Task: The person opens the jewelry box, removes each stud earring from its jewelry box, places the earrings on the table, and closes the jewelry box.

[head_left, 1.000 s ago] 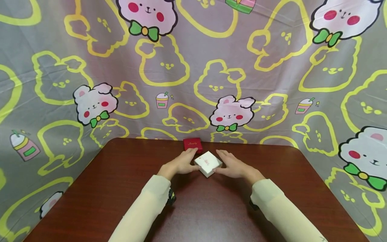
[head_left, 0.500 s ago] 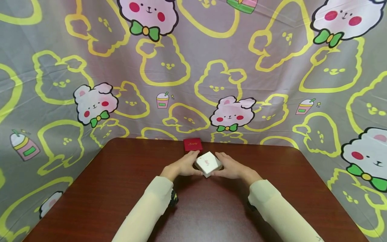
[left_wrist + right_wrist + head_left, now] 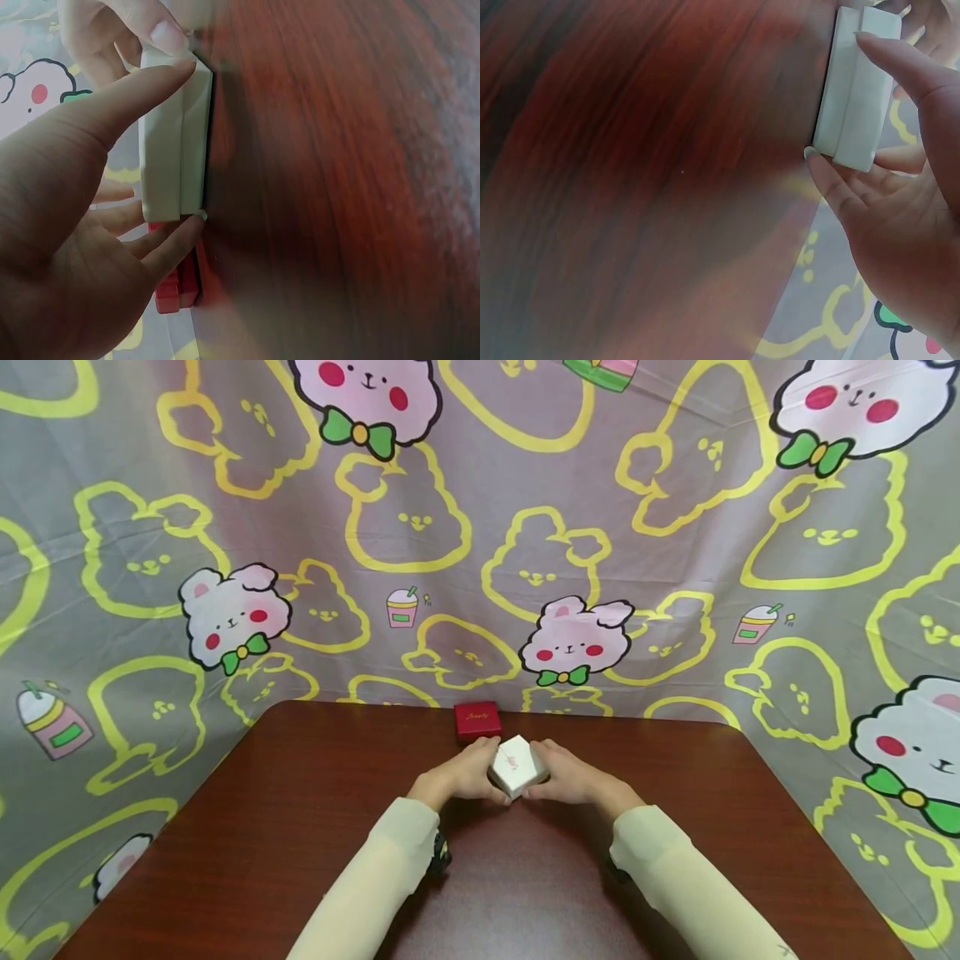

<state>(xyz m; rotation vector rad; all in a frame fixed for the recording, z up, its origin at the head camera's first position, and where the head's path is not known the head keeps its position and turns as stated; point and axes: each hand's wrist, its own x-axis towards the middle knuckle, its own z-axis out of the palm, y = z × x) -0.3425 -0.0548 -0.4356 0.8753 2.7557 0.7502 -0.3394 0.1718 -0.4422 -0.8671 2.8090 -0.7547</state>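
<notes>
A small white lidded box (image 3: 517, 762) with faint pink print on top sits on the table, one corner toward me. My left hand (image 3: 467, 773) holds its left side, thumb near the front corner and fingers at the left corner. On the opposite side, my right hand (image 3: 572, 774) grips the box the same way. In the left wrist view, a seam between lid and base runs along the side of the white box (image 3: 163, 165). The right wrist view shows my right thumb pressed on the white box (image 3: 861, 105), a fingertip at its lower corner.
Behind the box, near my left fingertips, lies a red box (image 3: 477, 718) with gold lettering, at the far edge of the dark wooden table (image 3: 315, 793). A printed cloth (image 3: 465, 552) with cartoon animals hangs around the table's back and sides.
Both hands have closed in from either side of the white box, and their thumbs now lie near its front corner. The red box, partly covered earlier by left fingers, shows more fully.
</notes>
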